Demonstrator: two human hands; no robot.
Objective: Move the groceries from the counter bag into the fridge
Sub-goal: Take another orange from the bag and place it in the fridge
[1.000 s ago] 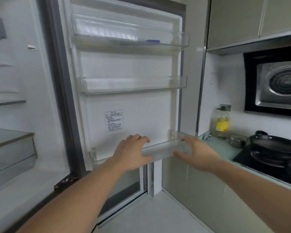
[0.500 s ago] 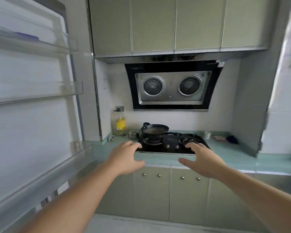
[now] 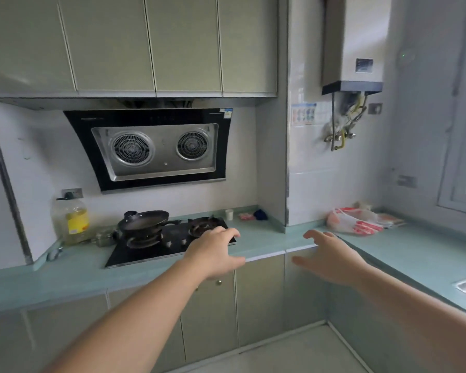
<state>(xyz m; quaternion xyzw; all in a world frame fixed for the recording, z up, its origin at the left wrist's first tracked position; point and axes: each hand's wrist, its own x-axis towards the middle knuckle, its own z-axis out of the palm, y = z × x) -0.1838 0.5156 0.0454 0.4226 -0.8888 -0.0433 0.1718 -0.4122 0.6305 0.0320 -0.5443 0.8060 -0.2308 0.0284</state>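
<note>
Item 1. Left hand (image 3: pixel 215 249): held out in the air in front of the bench (image 3: pixel 267 243), fingers loosely bent, holding nothing. It lies over the near right corner of the hob in this view; whether it touches anything cannot be told.

Item 2. Right hand (image 3: pixel 330 258): also out ahead, fingers spread and relaxed, empty. Both hands appear raised in readiness for a reach toward the bag, a judgement from their pose only.

Item 3. Grocery bag (image 3: pixel 354 220): thin plastic, white with red print, slumped on the bench at about 1 o'clock from the right hand, in the corner below the window, well apart from both hands. Flat packets lie just beside it on its right. The print is too blurred to read. Contents cannot be made out. The fridge is not in view.

Item 4. Hob (image 3: pixel 172 239): black, set into the bench at 10 o'clock from the left hand, carrying a dark frying pan (image 3: pixel 144 220) on its left burner.

Item 5. Oil bottle (image 3: pixel 70 220): large, clear, yellow label, unreadable, against the wall at far left, likely kept by the hob for cooking.

Item 6. Extractor hood (image 3: pixel 156 148): at 12 o'clock, a small sticker at its upper right corner, illegible.

Item 7. Water heater (image 3: pixel 353 44): wall-mounted at 1 o'clock, with a small display panel; a coloured notice left of its pipes, text unreadable.
</note>
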